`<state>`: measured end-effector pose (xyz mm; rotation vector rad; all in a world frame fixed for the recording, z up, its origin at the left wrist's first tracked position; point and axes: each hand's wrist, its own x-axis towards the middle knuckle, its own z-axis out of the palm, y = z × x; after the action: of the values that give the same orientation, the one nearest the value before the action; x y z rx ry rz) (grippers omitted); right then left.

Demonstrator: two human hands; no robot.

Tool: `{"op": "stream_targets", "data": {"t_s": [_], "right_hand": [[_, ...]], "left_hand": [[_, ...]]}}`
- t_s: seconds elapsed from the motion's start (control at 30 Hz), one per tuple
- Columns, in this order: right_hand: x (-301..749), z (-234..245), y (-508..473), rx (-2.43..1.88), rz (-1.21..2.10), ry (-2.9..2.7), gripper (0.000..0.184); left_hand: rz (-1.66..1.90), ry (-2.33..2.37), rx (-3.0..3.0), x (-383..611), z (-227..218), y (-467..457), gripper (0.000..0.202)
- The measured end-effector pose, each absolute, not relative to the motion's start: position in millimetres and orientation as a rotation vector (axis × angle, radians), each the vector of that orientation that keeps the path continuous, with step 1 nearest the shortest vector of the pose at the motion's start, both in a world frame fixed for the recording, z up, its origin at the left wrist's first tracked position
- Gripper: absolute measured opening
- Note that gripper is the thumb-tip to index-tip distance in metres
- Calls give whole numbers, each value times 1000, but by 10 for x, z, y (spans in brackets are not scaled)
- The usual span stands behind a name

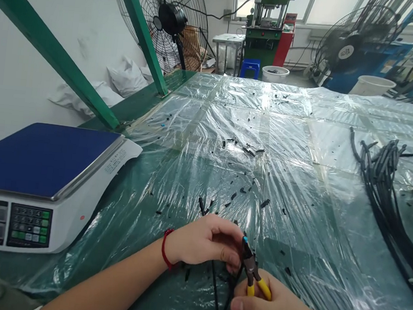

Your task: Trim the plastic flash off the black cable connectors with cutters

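My right hand [261, 306] grips a pair of cutting pliers [250, 265] by its yellow handles. The jaws point up and away, beside the fingertips of my left hand [210, 243]. Those left fingers are closed on a thin black cable [215, 292], whose length runs down toward the bottom edge. A small blue bit [245, 239] shows at the plier jaws; whether it belongs to the cable I cannot tell. Short black scraps [201, 204] lie just beyond my left hand. A red bracelet [166, 248] circles my left wrist.
Plastic sheeting [197, 173] covers the green table, with black offcuts [265, 203] scattered over it. A digital scale [45, 159] stands at the left, and a bundle of dark cables [385, 192] lies at the right. Green posts [141, 32] rise at the left edge. Fans [170, 20] stand behind.
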<state>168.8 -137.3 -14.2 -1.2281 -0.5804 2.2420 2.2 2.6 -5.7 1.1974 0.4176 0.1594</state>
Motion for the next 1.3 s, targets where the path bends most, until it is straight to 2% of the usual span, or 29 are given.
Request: {"op": "stream_targets", "data": {"t_s": [0.17, 0.33, 0.47, 0.63, 0.77, 1.0, 1.13, 1.3], "right_hand": [[1663, -180, -1378, -1244, 2167, -690, 39], [1642, -203, -1372, -1072, 2217, -477, 42], [1629, -210, -1396, -853, 2206, -406, 41], [1670, -213, -1454, -527, 2216, -237, 29], [1714, -210, -1440, -459, 2231, -223, 33], [1664, -197, -1420, -612, 2232, -239, 48], [1676, -247, -1440, -754, 2206, -459, 57], [1730, -283, -1458, -867, 2174, -556, 52]], "left_hand": [[159, 410, 1189, 20, -86, -7, 27], [154, 334, 1216, 9, -94, 13, 35], [170, 372, 1215, 19, -111, 14, 31], [146, 381, 1197, 4, -133, 14, 29], [122, 375, 1204, -2, -123, -7, 28], [132, 397, 1301, -5, -78, -8, 25], [140, 409, 1322, -5, -79, -6, 25], [128, 402, 1315, 7, -92, -21, 24]]}}
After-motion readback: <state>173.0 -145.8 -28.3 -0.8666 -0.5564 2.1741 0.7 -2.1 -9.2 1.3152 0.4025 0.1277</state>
